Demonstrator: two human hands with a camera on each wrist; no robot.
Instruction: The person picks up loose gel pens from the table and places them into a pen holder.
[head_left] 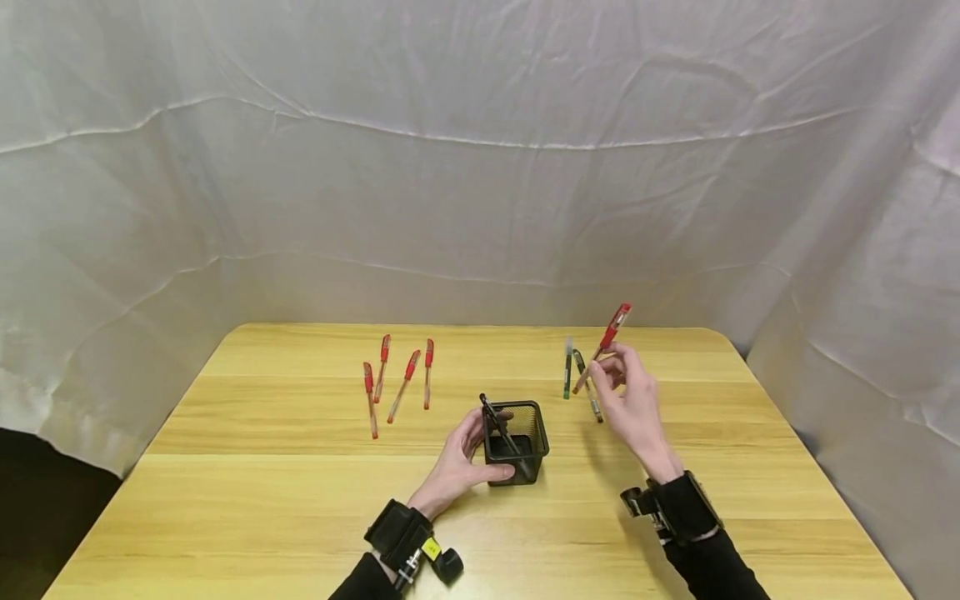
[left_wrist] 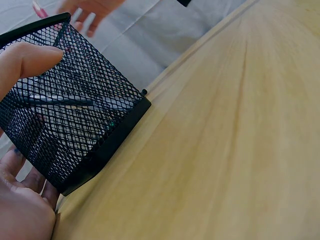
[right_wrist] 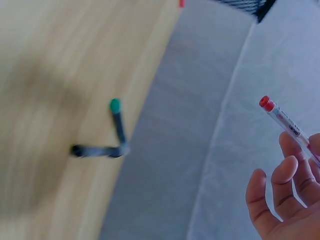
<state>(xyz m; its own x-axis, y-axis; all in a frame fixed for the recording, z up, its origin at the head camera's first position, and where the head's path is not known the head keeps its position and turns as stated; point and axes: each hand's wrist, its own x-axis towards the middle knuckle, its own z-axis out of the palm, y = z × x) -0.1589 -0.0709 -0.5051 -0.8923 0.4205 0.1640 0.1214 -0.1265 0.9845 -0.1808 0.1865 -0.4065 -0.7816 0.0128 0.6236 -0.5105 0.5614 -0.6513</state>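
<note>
A black mesh pen holder (head_left: 527,471) stands upright near the middle of the table. My left hand (head_left: 456,467) grips it from the left, thumb across the near wall and fingers around the far side. In the left wrist view the mesh wall (left_wrist: 95,95) fills much of the left side. One black pen (head_left: 495,419) leans inside, its top poking above the rim. To the right, my right hand (head_left: 633,400) pinches a red pen (head_left: 615,327) in the air, red cap upward. The right wrist view shows this pen's red end (right_wrist: 268,103) beyond the fingers.
Beneath and left of the raised pen lie a green pen (head_left: 567,371) and a black pen (head_left: 589,390), close together. Several red-capped pens (head_left: 405,387) lie spread on the left of the wooden table (head_left: 262,500). Pale cloth (head_left: 480,208) hangs behind and at the sides.
</note>
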